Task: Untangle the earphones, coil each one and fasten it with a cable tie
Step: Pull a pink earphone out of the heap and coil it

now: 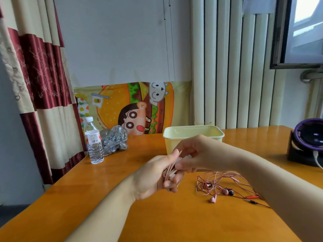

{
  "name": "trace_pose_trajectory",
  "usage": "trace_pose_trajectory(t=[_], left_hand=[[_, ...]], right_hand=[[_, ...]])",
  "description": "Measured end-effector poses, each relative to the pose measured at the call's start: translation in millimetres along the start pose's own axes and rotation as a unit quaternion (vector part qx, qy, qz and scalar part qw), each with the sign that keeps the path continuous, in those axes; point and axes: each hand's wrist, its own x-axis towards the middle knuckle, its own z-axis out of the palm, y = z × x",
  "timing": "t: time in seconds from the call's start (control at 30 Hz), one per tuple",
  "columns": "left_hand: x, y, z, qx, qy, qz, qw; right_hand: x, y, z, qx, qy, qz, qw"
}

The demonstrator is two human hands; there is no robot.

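Observation:
My left hand [153, 177] grips a bundle of pale pink earphone cable [171, 172] above the middle of the wooden table [157, 215], its fingers curled round the coil. My right hand [190, 152] reaches in from the right and pinches the top of the same bundle. To the right on the table lies a loose tangle of pink and red earphones [225, 186] with several earbuds and plugs showing; my right forearm hides part of it.
A pale yellow plastic box [192, 135] stands behind my hands. A water bottle [94, 142] and a crumpled clear plastic bag [114, 139] sit at the back left. A purple desk fan [309, 140] stands at the right edge. Curtain hangs on the left.

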Motion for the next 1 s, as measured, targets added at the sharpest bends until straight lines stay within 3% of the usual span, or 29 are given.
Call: trace_pose_trajectory(t=[0.2,0.33,0.57,0.83,1.0], left_hand=[[1.8,-6.1,-1.9,0.036,0.012,0.002,0.999],[2.6,-5.7,-0.1,0.050,0.079,0.010,0.996],[9.4,-11.2,0.3,-0.014,0.159,0.057,0.986],[13.6,-16.4,-1.9,-0.131,0.213,0.095,0.964],[16.8,-19.5,-5.4,-0.037,0.268,0.100,0.958]], right_hand=[[-1.0,3.6,-0.3,-0.049,0.000,-0.002,0.999],[-1.8,5.5,2.6,-0.073,0.019,-0.025,0.997],[0.5,12.6,9.6,0.142,0.056,0.004,0.988],[3.6,12.5,-3.2,0.128,0.067,0.043,0.989],[8.5,12.3,-5.8,0.107,0.084,0.057,0.989]])
